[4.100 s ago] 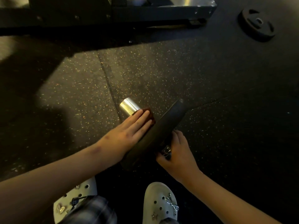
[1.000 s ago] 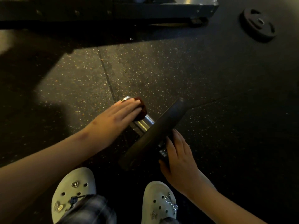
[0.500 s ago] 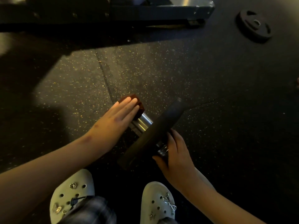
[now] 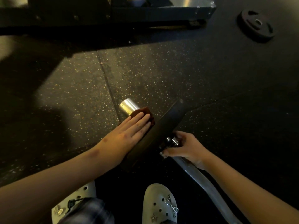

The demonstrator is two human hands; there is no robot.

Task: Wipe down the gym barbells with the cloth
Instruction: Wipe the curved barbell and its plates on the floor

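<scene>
Just this side of the plate (image 4: 161, 130), right hand (image 4: 186, 147) is wrapped round the barbell (image 4: 199, 178) shaft. On the plate's far side, left hand (image 4: 129, 129) lies flat, fingers together, pressing the dark red cloth (image 4: 146, 111) onto the shiny sleeve (image 4: 127, 105). A loose disc (image 4: 256, 25) sits way beyond.

A single wide-angle camera sits on the person's head and looks forward and steeply down at the rubber floor (image 4: 210, 75). It is close: both forearms enter from the bottom corners, the left hand (image 4: 129, 129) and right hand (image 4: 187, 147) meet at the barbell (image 4: 128, 105) near centre, and the shoes (image 4: 160, 204) line the bottom edge. The top edge reaches a machine frame (image 4: 161, 12) and a weight plate (image 4: 257, 25).
</scene>
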